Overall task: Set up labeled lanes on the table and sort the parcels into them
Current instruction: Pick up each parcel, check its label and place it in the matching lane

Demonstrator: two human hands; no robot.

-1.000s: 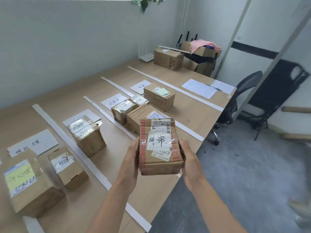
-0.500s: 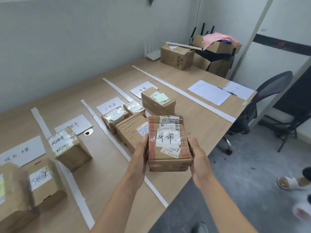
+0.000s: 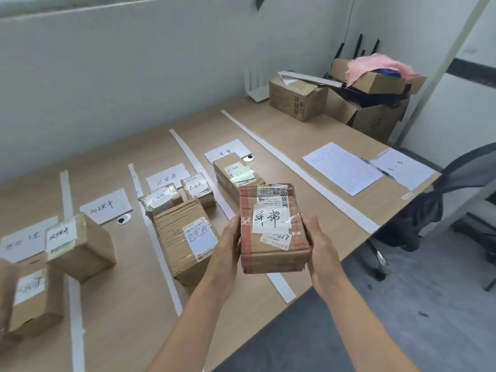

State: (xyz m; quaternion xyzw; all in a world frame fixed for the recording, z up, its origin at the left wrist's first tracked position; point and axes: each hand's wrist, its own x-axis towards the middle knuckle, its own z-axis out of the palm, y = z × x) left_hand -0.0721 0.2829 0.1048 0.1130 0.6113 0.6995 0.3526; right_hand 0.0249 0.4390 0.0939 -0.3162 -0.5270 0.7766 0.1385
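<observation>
- Carrying the parcel (image 3: 273, 229) marked 异常 in mid-air, low over the near side of the tabletop (image 3: 308, 189), just right of the white strip (image 3: 194, 162).
- Could drop it short: close to the tabletop's near edge, so likely to tip to the floor if set down right here.
- Could land in the wrong lane: very near the big 已完成 parcel (image 3: 185, 237) on the left, with only that strip between.
- Could knock the resting parcel (image 3: 236, 173) farther up the lane, or bury the label sheet (image 3: 228, 153) beyond it, if pushed too far.
- Could slip: squeezed at the two side faces only, nothing visible under the bottom, glossy tape on the skin.
- Left hand (image 3: 228, 253) pressed to the left face, fingertips hidden behind; right hand (image 3: 316, 245) mirrored on the right face.
- Grip clamped on the parcel from both sides, forearms stretched forward, written label turned up toward the camera.
</observation>
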